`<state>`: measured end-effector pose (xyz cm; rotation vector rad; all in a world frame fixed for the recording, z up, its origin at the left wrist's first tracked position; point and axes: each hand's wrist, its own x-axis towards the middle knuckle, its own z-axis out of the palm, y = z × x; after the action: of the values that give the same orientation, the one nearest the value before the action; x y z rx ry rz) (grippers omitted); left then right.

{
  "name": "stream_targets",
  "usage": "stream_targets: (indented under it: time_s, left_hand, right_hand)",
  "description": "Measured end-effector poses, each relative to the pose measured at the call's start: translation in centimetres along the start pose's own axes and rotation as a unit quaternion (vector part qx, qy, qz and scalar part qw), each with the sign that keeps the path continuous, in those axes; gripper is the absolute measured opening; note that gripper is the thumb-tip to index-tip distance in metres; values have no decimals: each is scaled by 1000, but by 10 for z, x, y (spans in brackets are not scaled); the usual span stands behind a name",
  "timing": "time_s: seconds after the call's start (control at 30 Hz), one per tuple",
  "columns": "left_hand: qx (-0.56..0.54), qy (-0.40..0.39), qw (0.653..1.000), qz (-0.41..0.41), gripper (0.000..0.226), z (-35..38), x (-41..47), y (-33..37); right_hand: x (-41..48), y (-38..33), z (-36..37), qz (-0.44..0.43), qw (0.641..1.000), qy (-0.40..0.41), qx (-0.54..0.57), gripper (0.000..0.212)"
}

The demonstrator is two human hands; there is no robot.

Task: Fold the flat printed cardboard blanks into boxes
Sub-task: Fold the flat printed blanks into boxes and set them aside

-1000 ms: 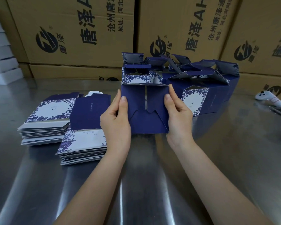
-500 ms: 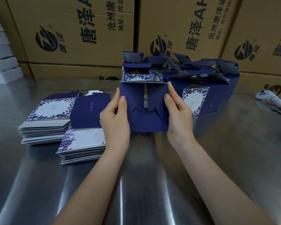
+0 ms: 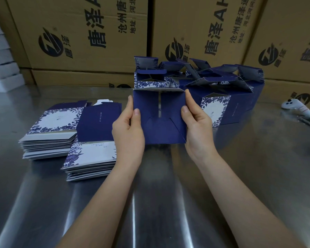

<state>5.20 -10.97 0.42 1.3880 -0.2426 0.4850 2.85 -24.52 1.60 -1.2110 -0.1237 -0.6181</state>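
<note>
Both hands, left hand (image 3: 128, 129) and right hand (image 3: 198, 126), pinch the half-folded box (image 3: 159, 126) by its side edges, thumbs in front; light, bendy card, so edge grips seem safest.

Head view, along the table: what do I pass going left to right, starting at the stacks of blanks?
Far stack of blanks → near stack of blanks → left hand → half-folded box → right hand → white controller. The finished boxes behind span too wide to place.
</note>
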Motion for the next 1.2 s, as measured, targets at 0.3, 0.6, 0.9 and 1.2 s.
stream_targets:
  time_s: [0.3, 0.6, 0.9, 1.2]
  left_hand:
    - [0, -78, 997, 6, 47, -5, 3, 3]
    - [13, -58, 998, 14, 47, -3, 1, 2]
    - [-7, -76, 995, 62, 67, -2, -3, 12]
    - [75, -84, 988, 106, 63, -3, -5, 12]
  right_hand:
    - [3, -6, -6, 11, 999, -50, 12, 48]
    - [4, -1, -7, -22, 999, -30, -32, 51]
    - [3, 1, -9, -96, 981, -79, -147, 63]
    - [2, 1, -7, -93, 983, -80, -136, 50]
